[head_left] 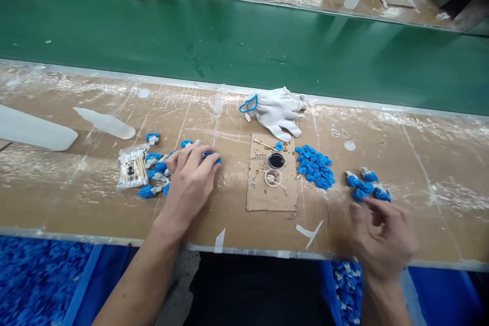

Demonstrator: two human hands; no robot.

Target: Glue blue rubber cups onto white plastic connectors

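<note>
My left grip (192,178): over blue pieces (161,167), can't tell if grasping | right grip (382,237): blurred, can't tell either, blue clips (367,187) just ahead

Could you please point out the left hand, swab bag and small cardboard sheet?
Left hand (192,172), head view: its back.
Swab bag (132,167), head view: its middle.
Small cardboard sheet (269,198), head view: lower part.

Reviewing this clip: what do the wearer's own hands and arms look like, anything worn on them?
The left hand and right hand are ungloved. Both forearms show no sleeve, watch or bracelet. No ring shows on the left; the right is too blurred to tell.
</note>
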